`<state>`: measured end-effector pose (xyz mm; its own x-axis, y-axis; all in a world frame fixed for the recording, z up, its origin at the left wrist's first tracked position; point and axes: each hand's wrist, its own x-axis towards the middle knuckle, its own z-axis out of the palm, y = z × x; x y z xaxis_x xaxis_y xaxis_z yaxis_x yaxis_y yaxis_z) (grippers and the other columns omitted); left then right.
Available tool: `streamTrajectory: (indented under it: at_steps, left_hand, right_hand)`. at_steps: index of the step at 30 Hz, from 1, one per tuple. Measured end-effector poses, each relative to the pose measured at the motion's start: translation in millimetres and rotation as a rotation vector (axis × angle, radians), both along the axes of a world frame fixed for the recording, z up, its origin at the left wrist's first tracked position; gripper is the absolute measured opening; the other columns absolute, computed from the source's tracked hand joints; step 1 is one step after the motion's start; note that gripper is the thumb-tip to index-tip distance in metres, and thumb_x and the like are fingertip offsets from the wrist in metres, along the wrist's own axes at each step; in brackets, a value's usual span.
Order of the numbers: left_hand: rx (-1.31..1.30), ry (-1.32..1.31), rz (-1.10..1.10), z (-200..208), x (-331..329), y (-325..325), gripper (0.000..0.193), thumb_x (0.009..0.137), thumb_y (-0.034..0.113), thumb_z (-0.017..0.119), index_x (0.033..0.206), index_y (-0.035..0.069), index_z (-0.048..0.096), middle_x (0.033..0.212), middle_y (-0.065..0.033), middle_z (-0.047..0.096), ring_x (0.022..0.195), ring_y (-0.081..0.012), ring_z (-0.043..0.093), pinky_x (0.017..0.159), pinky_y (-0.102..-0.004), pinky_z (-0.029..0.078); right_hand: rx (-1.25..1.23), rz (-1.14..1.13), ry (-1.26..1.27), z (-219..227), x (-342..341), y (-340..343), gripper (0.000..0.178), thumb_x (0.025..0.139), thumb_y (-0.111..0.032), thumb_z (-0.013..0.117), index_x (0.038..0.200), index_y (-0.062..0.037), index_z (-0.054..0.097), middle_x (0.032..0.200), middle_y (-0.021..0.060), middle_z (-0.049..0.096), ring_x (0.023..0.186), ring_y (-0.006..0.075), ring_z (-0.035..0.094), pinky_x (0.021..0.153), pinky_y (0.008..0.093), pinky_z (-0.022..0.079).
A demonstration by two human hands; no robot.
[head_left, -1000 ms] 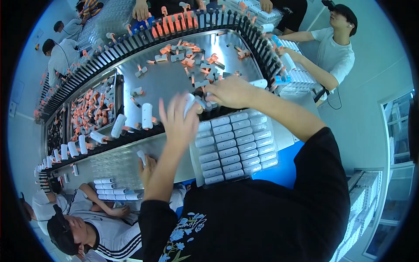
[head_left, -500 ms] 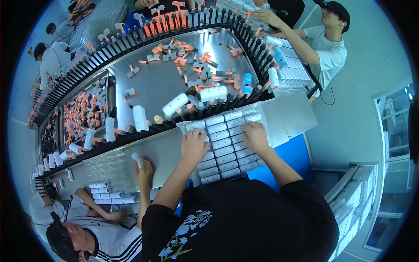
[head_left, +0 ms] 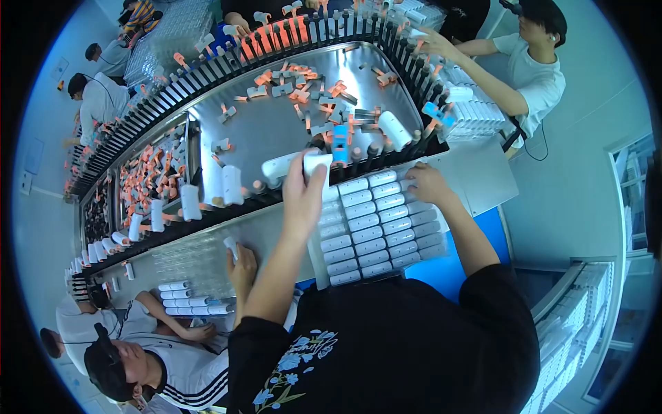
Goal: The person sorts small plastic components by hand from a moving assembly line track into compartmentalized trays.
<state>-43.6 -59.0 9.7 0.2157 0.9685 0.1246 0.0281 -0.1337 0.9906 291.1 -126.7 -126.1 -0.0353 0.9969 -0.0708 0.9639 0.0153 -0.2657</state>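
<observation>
My left hand (head_left: pixel 303 196) is closed around a white oblong plastic casing (head_left: pixel 318 161), raised at the near edge of the rack. Below it on the bench, a clear tray (head_left: pixel 319 265) carries rows of white casings (head_left: pixel 369 238) lying side by side. Fewer casings show in its upper left, where bare clear slots appear. My right hand (head_left: pixel 429 185) rests at the tray's upper right corner, fingers loosely bent and apart, touching the end of a row. No casing shows in it.
A black-pegged rack (head_left: pixel 255 195) bears white casings and blue pieces (head_left: pixel 340 143). Inside it, a metal pan (head_left: pixel 255 141) holds orange and grey parts. A co-worker's hand (head_left: pixel 241 265) works close on my left; another co-worker (head_left: pixel 527 76) stands far right beside stacked trays (head_left: pixel 476 117).
My left hand has lifted off the tray toward the rack and now grips a casing. My right hand has shifted to the tray's upper right corner. The pieces on the rack have moved along.
</observation>
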Motion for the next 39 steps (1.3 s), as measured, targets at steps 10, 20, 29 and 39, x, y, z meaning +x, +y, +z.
streamTrajectory:
  at_steps: [10,20,29,39]
  left_hand:
    - [0.25,1.032,-0.037,12,-6,62,0.036,0.087,0.026,0.063,0.114,0.003,0.059,0.095,-0.0215,0.07,0.091,-0.0417,0.068,0.079,-0.0502,0.053]
    - [0.876,1.033,0.454,-3,-72,38,0.04,0.079,0.02,0.068,0.117,0.011,0.062,0.124,-0.0137,0.061,0.112,-0.0346,0.06,0.1,-0.0535,0.043]
    - [0.659,0.411,0.142,-56,-61,-62,0.037,0.078,0.005,0.068,0.115,0.006,0.063,0.123,-0.0149,0.061,0.11,-0.0366,0.061,0.094,-0.0437,0.049]
    - [0.307,0.17,0.289,-48,-44,-4,0.068,0.081,0.02,0.078,0.137,-0.001,0.046,0.119,-0.0208,0.062,0.106,-0.0353,0.065,0.089,-0.0402,0.052]
  right_hand:
    - [0.372,-0.11,0.369,129,-48,-27,0.041,0.095,-0.019,0.057,0.132,-0.0025,0.051,0.113,0.0233,0.067,0.105,0.0425,0.064,0.092,0.045,0.049]
    - [0.272,0.463,0.084,193,-79,91,0.039,0.092,-0.024,0.064,0.125,-0.0057,0.055,0.114,0.0225,0.065,0.1,0.0392,0.065,0.085,0.0482,0.05]
    - [0.083,-0.065,0.632,204,-135,98,0.051,0.089,-0.037,0.071,0.116,0.0045,0.059,0.078,0.018,0.069,0.075,0.0289,0.07,0.069,0.0407,0.054]
    - [0.357,0.495,0.301,207,-235,115,0.04,0.088,-0.025,0.068,0.12,-0.0039,0.061,0.109,0.0197,0.068,0.102,0.0393,0.065,0.088,0.0439,0.051]
